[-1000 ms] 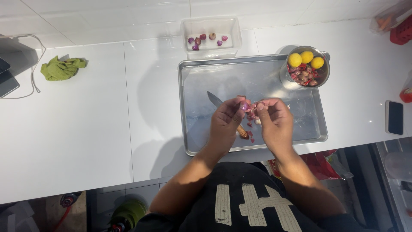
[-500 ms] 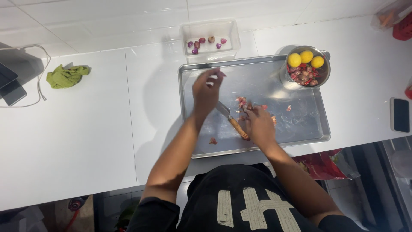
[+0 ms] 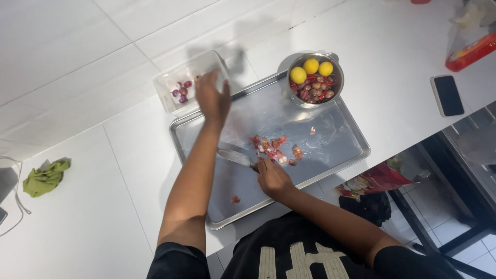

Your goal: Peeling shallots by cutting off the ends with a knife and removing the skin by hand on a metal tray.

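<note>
My left hand [image 3: 213,99] reaches out over the near edge of a clear plastic tub [image 3: 178,85] that holds a few peeled purple shallots [image 3: 182,91]. The hand is blurred, so I cannot tell whether it holds anything. My right hand [image 3: 274,178] rests on the metal tray [image 3: 330,150], closed round the handle of a knife [image 3: 233,155] whose blade lies flat and points left. A small heap of pink shallot skins and pieces [image 3: 271,147] lies just beyond that hand.
A steel bowl [image 3: 335,64] with three lemons, shallots and red chillies stands at the tray's far right corner. A dark phone [image 3: 447,95] lies to the right, a green cloth [image 3: 45,177] far left, a red packet [image 3: 467,51] at the top right. The counter edge runs lower right.
My left hand has gone from the middle of the tray up to the plastic tub. My right hand has dropped from the shallot scraps onto the knife handle.
</note>
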